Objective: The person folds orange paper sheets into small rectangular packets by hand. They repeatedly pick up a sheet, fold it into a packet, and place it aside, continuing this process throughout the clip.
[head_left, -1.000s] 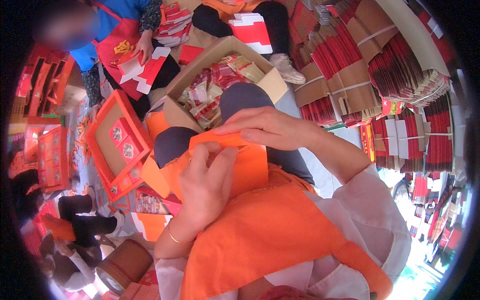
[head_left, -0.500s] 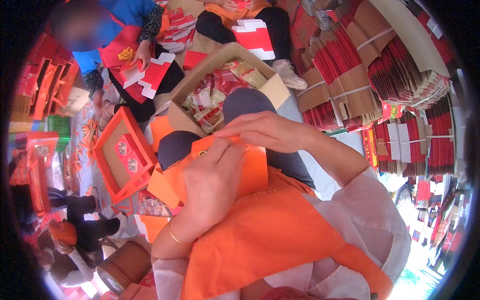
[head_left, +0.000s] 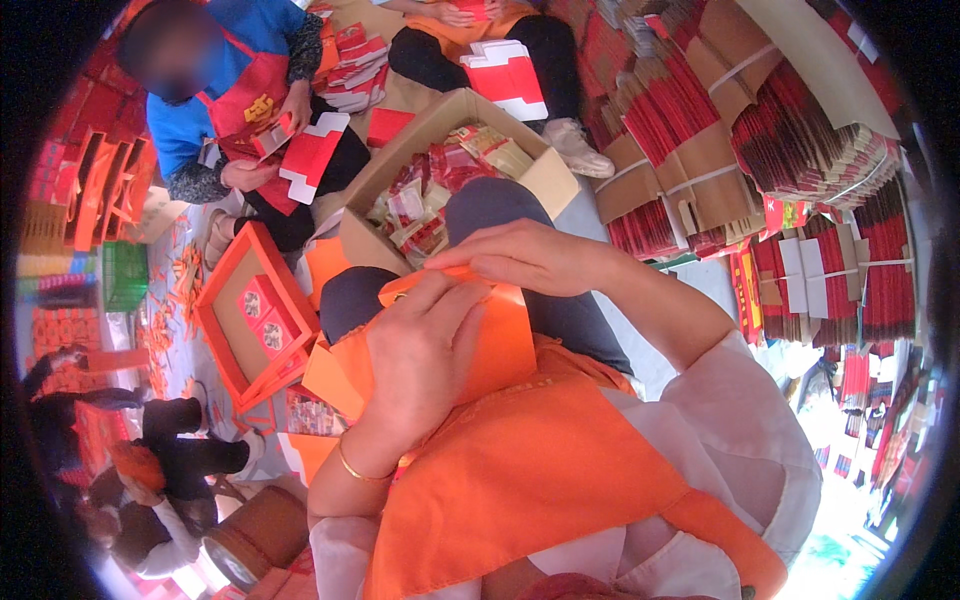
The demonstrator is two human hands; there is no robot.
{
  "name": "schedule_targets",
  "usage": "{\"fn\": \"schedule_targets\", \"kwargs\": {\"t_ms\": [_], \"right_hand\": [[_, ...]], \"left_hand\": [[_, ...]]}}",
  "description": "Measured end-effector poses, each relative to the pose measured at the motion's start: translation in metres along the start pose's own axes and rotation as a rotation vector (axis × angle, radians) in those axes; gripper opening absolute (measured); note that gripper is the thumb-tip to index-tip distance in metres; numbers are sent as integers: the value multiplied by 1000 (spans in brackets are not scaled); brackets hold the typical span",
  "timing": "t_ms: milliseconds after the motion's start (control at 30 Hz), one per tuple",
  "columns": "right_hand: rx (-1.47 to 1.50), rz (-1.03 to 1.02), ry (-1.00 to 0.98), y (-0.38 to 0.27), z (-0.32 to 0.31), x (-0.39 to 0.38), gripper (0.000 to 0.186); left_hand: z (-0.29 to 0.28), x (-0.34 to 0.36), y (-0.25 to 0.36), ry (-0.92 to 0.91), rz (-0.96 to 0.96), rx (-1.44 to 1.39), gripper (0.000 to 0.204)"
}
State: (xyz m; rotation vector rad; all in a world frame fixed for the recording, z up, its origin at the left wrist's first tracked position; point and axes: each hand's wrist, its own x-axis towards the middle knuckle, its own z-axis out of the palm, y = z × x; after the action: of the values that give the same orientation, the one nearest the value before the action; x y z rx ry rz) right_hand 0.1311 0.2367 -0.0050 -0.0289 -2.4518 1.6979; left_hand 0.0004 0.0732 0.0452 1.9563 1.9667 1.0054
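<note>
An orange card box (head_left: 505,350) with a raised flap rests across my lap, over the orange apron (head_left: 500,480). My left hand (head_left: 420,335) is closed on its left side, with a bracelet at the wrist. From the far right, my right hand (head_left: 525,255) grips the box's far edge, its fingers pressed together and reaching toward my left fingers. Both hands touch the box close to each other, and the fingertips under the edge are hidden.
Beyond my knees stands an open carton (head_left: 385,235) of small packets. An orange tray (head_left: 265,315) with red square pieces lies at left. Bundled flat cartons (head_left: 690,130) are stacked at right. A co-worker (head_left: 245,110) folds a red-and-white card box (head_left: 315,155); other people sit nearby.
My left hand has shifted slightly, and the box's far flap shows more. The co-worker at upper left has raised the body and moved both hands about the red-and-white card box.
</note>
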Motion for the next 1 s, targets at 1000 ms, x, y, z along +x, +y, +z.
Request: {"fn": "schedule_targets", "kwargs": {"t_ms": [1000], "right_hand": [[-140,-19,-61,-15,-13,-3,36]], "left_hand": [[16,-48,-42,188,-45,-238,51]]}}
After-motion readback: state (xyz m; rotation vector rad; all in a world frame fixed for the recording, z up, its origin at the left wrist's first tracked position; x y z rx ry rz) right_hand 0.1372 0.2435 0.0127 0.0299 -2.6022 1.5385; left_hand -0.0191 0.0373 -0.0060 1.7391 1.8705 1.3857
